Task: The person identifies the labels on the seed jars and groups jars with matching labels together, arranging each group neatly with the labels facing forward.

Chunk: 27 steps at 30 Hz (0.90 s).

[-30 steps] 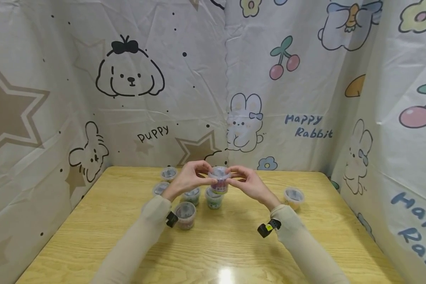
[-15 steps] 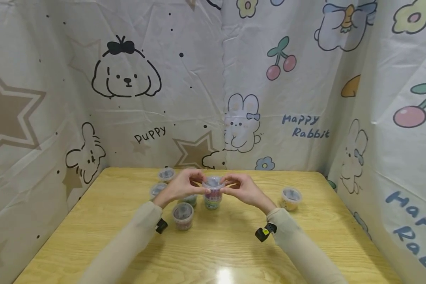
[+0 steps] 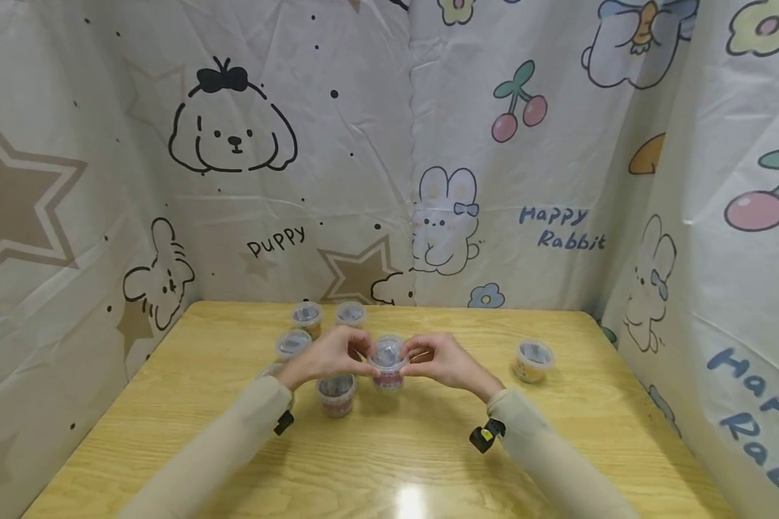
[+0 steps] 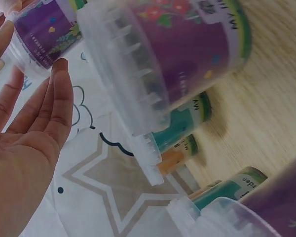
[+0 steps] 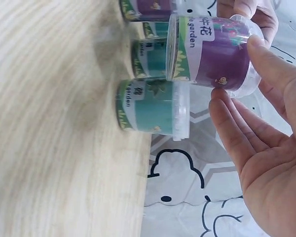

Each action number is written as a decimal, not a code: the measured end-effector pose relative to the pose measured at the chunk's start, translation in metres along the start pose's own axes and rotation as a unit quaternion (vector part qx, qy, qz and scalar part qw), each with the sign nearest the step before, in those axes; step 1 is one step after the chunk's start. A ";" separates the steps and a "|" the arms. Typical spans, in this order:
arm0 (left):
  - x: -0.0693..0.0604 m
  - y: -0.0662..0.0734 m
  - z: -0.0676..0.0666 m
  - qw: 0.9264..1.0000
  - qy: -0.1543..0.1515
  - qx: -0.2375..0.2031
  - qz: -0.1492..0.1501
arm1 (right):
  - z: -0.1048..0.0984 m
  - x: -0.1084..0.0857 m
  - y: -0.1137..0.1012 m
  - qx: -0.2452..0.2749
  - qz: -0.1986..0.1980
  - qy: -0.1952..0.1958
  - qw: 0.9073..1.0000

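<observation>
Both hands hold a lidded plastic cup (image 3: 388,378) with a purple flowered label, in the middle of the head view. My left hand (image 3: 337,357) pinches its left side near the rim, thumb in front. From the right, my right hand (image 3: 444,364) grips the same rim. In the right wrist view the purple cup (image 5: 217,54) is upright and off the table, with a teal-labelled cup (image 5: 148,106) standing beyond it. Another purple cup (image 3: 336,395) stands just below the left hand. Whether the held cup touches anything beneath it, I cannot tell.
Several lidded cups stand left of centre, among them a back one (image 3: 350,315), a back-left one (image 3: 306,317) and a left one (image 3: 293,346). A yellow cup (image 3: 531,360) stands alone at the right. Patterned curtains (image 3: 331,144) enclose the wooden table (image 3: 337,468).
The hands have brought the purple cup down and nearer to me. It now hides the green cup that showed beneath it earlier. A back cup behind the left hand has come into sight.
</observation>
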<state>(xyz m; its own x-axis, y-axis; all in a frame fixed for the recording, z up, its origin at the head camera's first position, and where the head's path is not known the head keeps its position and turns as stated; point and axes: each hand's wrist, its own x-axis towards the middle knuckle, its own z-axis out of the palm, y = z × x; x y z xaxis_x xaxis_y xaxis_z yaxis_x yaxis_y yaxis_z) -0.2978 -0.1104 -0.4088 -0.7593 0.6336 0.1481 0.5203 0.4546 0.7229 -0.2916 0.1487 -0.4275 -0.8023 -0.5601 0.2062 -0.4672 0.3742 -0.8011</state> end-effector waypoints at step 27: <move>-0.003 -0.011 0.018 0.988 -0.083 0.124 0.041 | 0.027 -0.012 0.015 -0.101 -0.002 -0.053 0.993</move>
<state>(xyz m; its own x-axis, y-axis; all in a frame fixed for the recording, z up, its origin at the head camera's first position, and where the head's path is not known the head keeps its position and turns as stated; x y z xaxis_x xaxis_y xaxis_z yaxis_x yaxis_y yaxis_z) -0.2940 -0.1064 -0.4294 -0.6475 0.7586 0.0721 0.6726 0.5244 0.5221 -0.2790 0.1413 -0.4567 -0.7615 -0.6328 0.1402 -0.5443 0.5070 -0.6683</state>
